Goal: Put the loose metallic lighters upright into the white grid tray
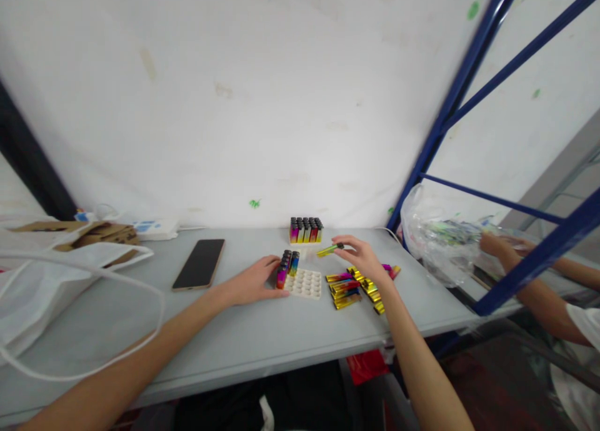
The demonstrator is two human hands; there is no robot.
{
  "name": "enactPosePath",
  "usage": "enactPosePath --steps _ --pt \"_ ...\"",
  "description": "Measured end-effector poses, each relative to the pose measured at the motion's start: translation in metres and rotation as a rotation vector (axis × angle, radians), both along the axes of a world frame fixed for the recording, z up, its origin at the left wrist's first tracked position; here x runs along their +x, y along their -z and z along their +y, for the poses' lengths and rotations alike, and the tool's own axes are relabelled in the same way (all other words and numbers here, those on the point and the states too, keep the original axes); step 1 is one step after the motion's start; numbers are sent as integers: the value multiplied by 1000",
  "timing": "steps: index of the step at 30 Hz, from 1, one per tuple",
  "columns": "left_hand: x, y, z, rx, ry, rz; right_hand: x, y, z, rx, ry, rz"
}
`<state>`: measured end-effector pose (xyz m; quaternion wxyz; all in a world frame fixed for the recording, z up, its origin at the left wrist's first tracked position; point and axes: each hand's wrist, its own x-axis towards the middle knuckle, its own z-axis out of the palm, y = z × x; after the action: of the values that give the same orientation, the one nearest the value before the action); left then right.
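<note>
My right hand [360,257] pinches a yellow-green lighter [328,250] by its black cap, holding it level above the table. Under it lies a loose pile of gold and coloured lighters [350,287]. My left hand [253,282] rests on the table against the left edge of a white tray with round holes [305,283], its fingers curled beside several lighters [287,265] standing upright in the tray's left corner.
A full tray of upright lighters [305,230] stands by the wall. A dark phone [199,263] lies left of my hand. White bags [56,275] and cardboard [94,232] sit at far left. Another person's hands [497,247] reach into a clear plastic bag [435,237] behind a blue frame [529,262].
</note>
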<state>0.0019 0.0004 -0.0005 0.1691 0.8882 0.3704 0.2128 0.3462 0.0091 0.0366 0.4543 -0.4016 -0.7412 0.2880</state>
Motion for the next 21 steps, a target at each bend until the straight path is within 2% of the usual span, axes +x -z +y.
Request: enactPosePath --steps 3,6,9,11,13,15,18,21 --pt "0 1 1 4 6 -8 -20 -11 -4 -35 -32 251" --pt "0 1 1 -11 -8 13 -44 -18 -6 -145 -126 480" --pt "0 1 0 -9 -11 22 -67 -17 -10 -241 -239 552" --pt "1 1 0 0 -6 18 -79 -12 -11 -289 -248 535" --pt "1 1 -1 10 1 14 -87 -6 -10 -323 -199 476" --pt "1 1 -2 21 8 3 -92 0 -7 -305 -90 387" --pt "1 1 -1 22 21 -8 -94 8 -3 -189 100 250" --pt "1 1 -1 5 10 1 -95 11 -3 -51 223 130"
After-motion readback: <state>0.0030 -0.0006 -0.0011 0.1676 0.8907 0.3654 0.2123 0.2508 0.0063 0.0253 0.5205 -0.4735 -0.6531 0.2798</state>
